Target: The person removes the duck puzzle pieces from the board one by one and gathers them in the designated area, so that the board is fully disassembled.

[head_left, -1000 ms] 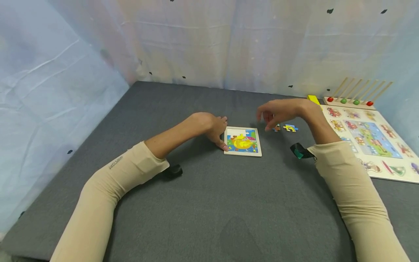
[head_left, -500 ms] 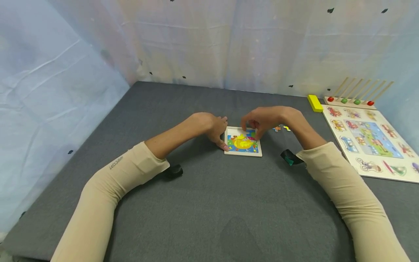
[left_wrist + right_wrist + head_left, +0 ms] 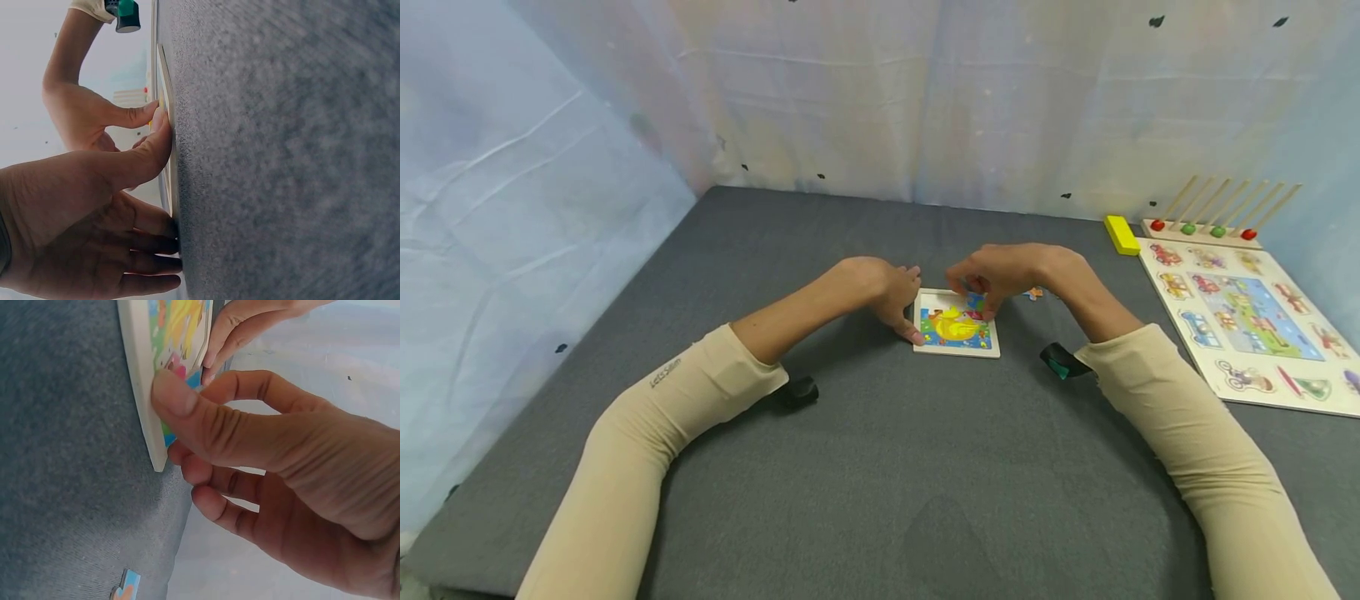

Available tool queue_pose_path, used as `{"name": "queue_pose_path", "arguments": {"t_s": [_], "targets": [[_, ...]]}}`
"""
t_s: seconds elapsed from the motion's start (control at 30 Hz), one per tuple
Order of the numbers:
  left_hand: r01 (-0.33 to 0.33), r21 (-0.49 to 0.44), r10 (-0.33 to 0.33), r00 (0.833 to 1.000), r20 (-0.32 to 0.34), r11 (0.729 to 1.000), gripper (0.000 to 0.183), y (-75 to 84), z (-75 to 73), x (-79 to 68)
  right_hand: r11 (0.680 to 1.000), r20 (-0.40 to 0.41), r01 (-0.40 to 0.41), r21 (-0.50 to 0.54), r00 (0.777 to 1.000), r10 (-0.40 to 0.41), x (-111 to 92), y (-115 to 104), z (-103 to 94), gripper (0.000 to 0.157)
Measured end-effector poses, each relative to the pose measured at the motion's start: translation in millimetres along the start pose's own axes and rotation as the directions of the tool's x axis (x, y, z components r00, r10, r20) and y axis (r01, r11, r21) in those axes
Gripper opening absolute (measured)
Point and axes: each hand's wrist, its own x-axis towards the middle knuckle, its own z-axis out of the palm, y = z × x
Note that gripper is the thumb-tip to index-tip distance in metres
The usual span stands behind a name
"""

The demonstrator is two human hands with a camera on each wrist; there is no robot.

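A small square jigsaw tray [image 3: 957, 353] with a pale wooden rim lies on the table, filled partly with a yellow bird picture; bare wood shows along its far left. My left hand [image 3: 891, 293] lies along the tray's left side, thumb on the near left rim, other fingers extended past the far edge. Over the far right corner, my right hand [image 3: 1007, 271] pinches a blue-and-green puzzle piece [image 3: 195, 379] between bent thumb and forefinger. Its remaining fingers curl loosely beyond the rim. An orange-and-blue puzzle piece [image 3: 1036, 293] rests on the cloth beside the right hand, partly hidden.
At the right lies a large picture board [image 3: 1198, 367] with several illustrated shapes. Behind it stands a wooden peg rack [image 3: 1202, 237] with red and green beads, next to a yellow block [image 3: 1122, 236]. Dark grey cloth [image 3: 880, 483] covers the table; a pale curtain hangs behind.
My right hand has moved left from near the loose pieces onto the tray's far right corner, then shifted slightly further left. The left hand has stayed put.
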Motion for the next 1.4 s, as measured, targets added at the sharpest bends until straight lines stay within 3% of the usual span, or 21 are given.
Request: {"name": "queue_pose_path", "arguments": {"t_s": [0.43,0.57,0.77,0.97,1.23,1.4], "targets": [[0.002,-0.001,-0.002,1.000,0.006,1.000,0.116,-0.3,0.0,-2.5,1.000,-0.044,0.022,0.022,0.999,-0.021,0,1,-1.8,0.039],[-0.001,0.005,0.001,1.000,-0.003,1.000,0.116,0.2,0.4,-3.2,0.999,-0.059,0.041,0.022,0.997,-0.040,-5,3,-5.3,0.033],[-0.005,0.010,0.005,1.000,-0.005,1.000,0.115,0.9,0.3,-3.2,0.995,-0.136,0.065,0.078,0.989,-0.054,-29,8,-18.3,0.023],[-0.009,0.014,0.009,1.000,-0.001,1.000,0.114,-0.1,0.5,-4.0,0.994,-0.221,-0.010,0.111,0.975,0.034,-67,20,-29.9,0.022],[-0.007,0.024,0.007,1.000,-0.018,1.000,0.114,-0.9,2.8,-5.6,0.986,-0.100,-0.139,0.091,0.984,0.148,-99,61,-31.5,0.012],[-0.016,0.027,0.017,0.999,-0.027,0.999,0.113,-1.7,3.9,-6.5,0.970,0.002,-0.213,0.115,0.977,0.215,-104,83,-23.9,0.022]]}}
